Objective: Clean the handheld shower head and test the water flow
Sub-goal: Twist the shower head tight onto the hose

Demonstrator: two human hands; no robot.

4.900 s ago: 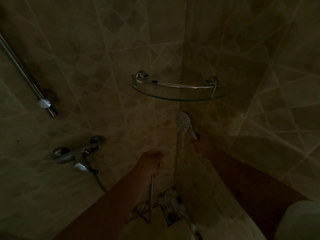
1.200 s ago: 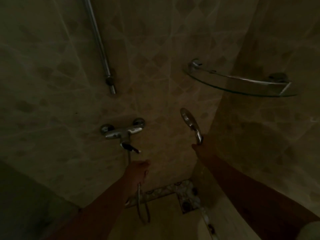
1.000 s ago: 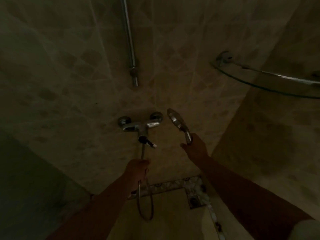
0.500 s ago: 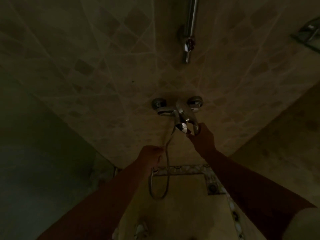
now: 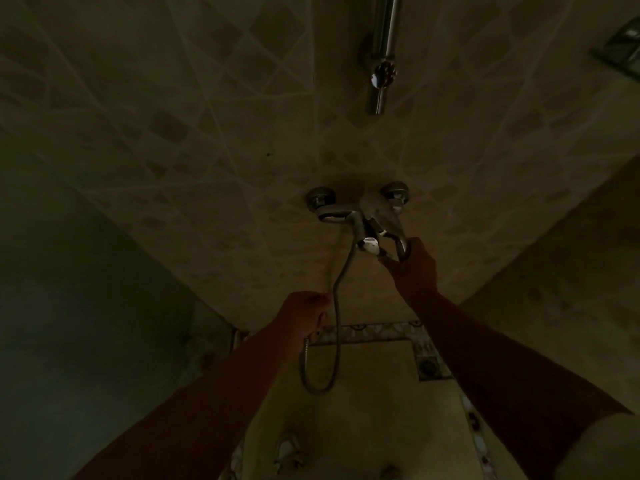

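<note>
Dim shower; beige diamond-tile wall (image 5: 173, 140), patterned floor border (image 5: 367, 330), floor drain (image 5: 428, 366).

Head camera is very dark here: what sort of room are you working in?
Most likely a tiled shower stall in a bathroom. A chrome mixer tap sits on the tiled wall, a metal shower hose loops down from it, and a floor drain shows below.

Between your left hand (image 5: 304, 315) and right hand (image 5: 414, 263) the hose (image 5: 337, 306) hangs in a loop, blocking a straight pass across. Just ahead of your right hand the tap (image 5: 360, 216) juts from the tiled wall (image 5: 207, 133). Above it the rail (image 5: 382, 57) stands out. Left of your left hand the way is open.
</note>
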